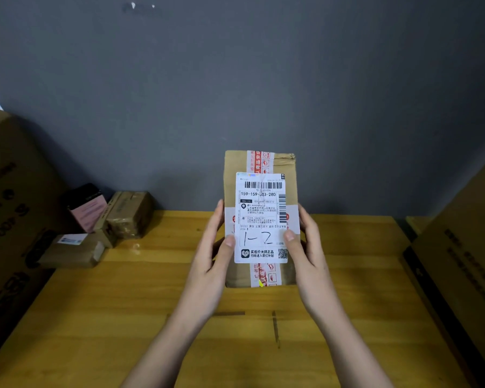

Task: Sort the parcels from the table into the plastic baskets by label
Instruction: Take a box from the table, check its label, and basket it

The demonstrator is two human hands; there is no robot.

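Note:
I hold a brown cardboard parcel (259, 163) upright above the wooden table (123, 303), its face turned toward the camera. A white shipping label (261, 217) covers most of that face, with "1-2" handwritten near the bottom. Red-printed tape runs down the box. My left hand (213, 247) grips its left side with the thumb on the label's edge. My right hand (305, 245) grips the right side, thumb on the label too. No plastic basket is in view.
At the table's back left lie three more parcels: a pink-and-black box (86, 208), a taped brown box (129, 214) and a flat brown parcel (73, 250) with a small label. Large cardboard cartons stand at the left (11, 205) and right (465, 247). A grey wall rises behind.

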